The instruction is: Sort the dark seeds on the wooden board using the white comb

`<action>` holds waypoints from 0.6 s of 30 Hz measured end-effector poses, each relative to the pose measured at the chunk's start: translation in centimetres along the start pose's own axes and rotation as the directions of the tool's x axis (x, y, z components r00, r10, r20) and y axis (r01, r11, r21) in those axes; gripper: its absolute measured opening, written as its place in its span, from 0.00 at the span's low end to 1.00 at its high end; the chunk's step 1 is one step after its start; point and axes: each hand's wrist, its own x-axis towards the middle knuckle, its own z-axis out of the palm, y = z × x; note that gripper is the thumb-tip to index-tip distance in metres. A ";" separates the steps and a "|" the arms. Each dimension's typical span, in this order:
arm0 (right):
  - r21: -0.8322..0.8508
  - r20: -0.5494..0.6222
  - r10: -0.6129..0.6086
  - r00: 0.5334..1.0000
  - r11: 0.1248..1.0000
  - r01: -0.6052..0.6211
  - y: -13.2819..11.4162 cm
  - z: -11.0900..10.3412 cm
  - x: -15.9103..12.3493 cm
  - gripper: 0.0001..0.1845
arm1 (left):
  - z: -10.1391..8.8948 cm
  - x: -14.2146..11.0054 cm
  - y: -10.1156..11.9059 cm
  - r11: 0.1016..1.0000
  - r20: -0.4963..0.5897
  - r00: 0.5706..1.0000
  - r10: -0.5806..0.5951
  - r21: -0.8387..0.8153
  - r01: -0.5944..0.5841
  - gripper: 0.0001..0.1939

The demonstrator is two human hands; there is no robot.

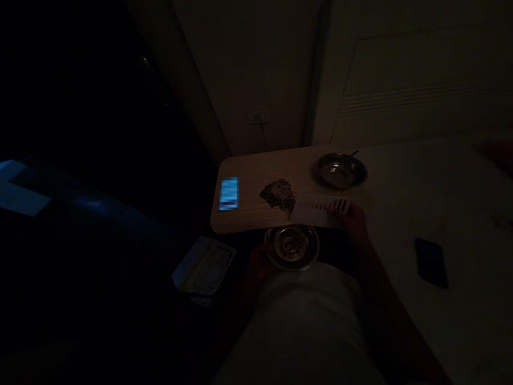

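Observation:
In dim light, my right hand is closed on the right end of a flat white card with a row of dark stripes. The card lies low over the wooden table, its left end beside a heap of small dark grains. Below the table's front edge, my left hand grips the left rim of a round metal bowl. Dark bits lie in that bowl. Shadow hides most of the left fingers.
A wider metal bowl with a utensil handle stands at the back right. A lit phone lies on the table's left end. A dark phone rests on the pale surface at right. A wall socket has a cable plugged in.

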 end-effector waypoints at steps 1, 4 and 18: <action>0.006 0.013 0.010 1.000 1.000 -0.010 -0.1 -0.1 0.0 0.19 | 0.0 0.0 0.0 1.000 0.007 1.000 0.001 -0.003 -0.001 0.21; 0.016 -0.019 0.014 1.000 1.000 -0.013 -0.3 -0.1 -0.2 0.19 | 0.0 -0.2 0.0 1.000 0.021 1.000 0.007 0.003 -0.007 0.19; -0.039 -0.035 -0.014 0.999 0.999 0.013 -0.3 0.9 -0.5 0.21 | 0.1 0.0 -0.2 0.999 -0.008 1.000 0.008 0.034 -0.007 0.17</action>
